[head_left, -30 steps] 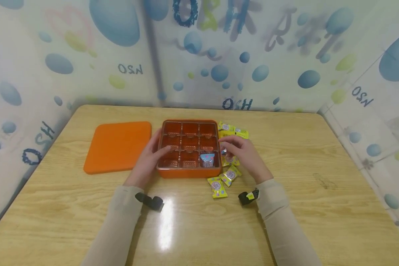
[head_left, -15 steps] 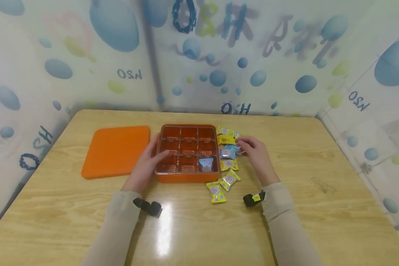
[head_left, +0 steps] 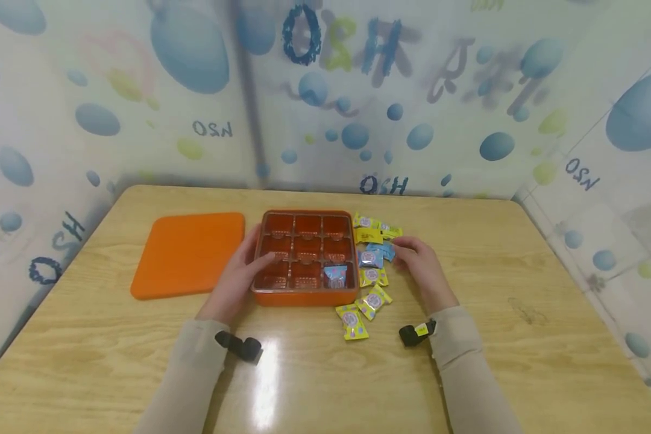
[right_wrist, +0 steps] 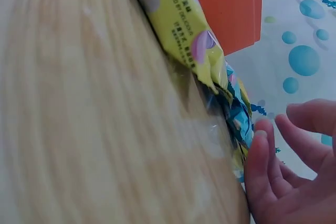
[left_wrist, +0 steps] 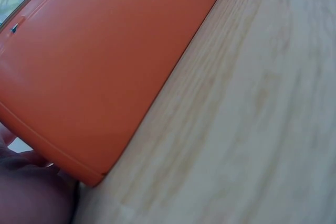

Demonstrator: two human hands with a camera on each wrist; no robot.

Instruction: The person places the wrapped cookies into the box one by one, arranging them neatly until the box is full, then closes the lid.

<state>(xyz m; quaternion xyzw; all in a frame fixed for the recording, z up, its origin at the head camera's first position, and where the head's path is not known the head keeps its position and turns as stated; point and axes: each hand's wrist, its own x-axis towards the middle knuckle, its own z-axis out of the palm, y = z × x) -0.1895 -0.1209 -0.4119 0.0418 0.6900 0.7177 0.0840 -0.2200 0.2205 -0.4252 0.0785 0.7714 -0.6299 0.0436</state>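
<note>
In the head view, my left hand (head_left: 233, 279) grips the left side of an orange box (head_left: 304, 298), its thumb over the rim and its fingers along the outer wall. A clear tray (head_left: 307, 259) with square compartments fills the box, and a blue wrapped candy (head_left: 335, 276) lies in the front right one. My right hand (head_left: 420, 265) rests at the right of the loose candies, fingertips right at a blue candy (head_left: 381, 250). In the right wrist view the fingers (right_wrist: 257, 158) are loosely bent, with nothing between them and the thumb. Another blue candy (head_left: 371, 258) lies nearer the box.
An orange lid (head_left: 190, 256) lies flat left of the box. Yellow wrapped candies (head_left: 374, 277) line the box's right side, two more in front (head_left: 351, 322) and others behind (head_left: 367, 235). The wooden table (head_left: 499, 289) ends at a printed wall covering (head_left: 358, 102).
My right hand has drawn back to the right from the box edge, uncovering the blue candies. The left hand keeps its hold on the box. The head view has tilted up slightly.
</note>
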